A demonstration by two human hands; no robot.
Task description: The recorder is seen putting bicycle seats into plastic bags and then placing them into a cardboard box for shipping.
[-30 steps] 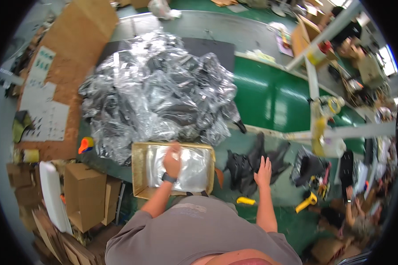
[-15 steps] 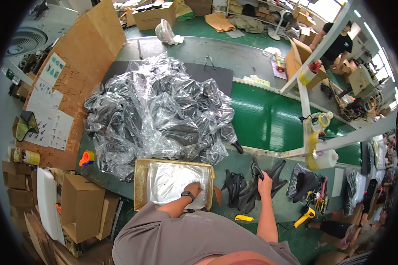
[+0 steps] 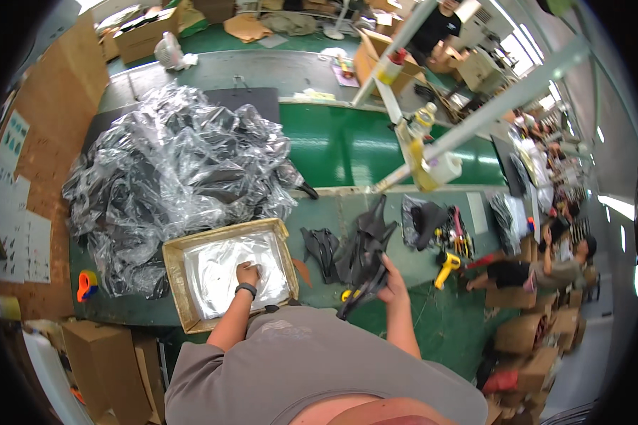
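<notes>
My left hand (image 3: pixel 247 273) is inside a shallow cardboard box (image 3: pixel 174 283), its fingers curled onto the top of a stack of clear plastic bags (image 3: pixel 209 283). My right hand (image 3: pixel 395 282) grips a slim black bicycle saddle (image 3: pixel 366 292), tilted close in front of my body. Beyond that hand, more black saddles (image 3: pixel 361 244) lie overlapping on the green worktable (image 3: pixel 333 205). Left of them is another small group of black saddles (image 3: pixel 321 249). A large heap of plastic-wrapped black saddles (image 3: pixel 184 156) fills the table's left side.
An orange tape dispenser (image 3: pixel 86 285) stands near the left edge. On the right are a saddle on plastic (image 3: pixel 427 223), assorted hand tools (image 3: pixel 459 234) and a yellow heat gun (image 3: pixel 446 269). A white metal post (image 3: pixel 397 53) rises beyond the table. Other people are farther off at right.
The view has swung to the right. My right hand has drawn a saddle from the pile toward my body. My left hand remains in the box on the plastic bags.
</notes>
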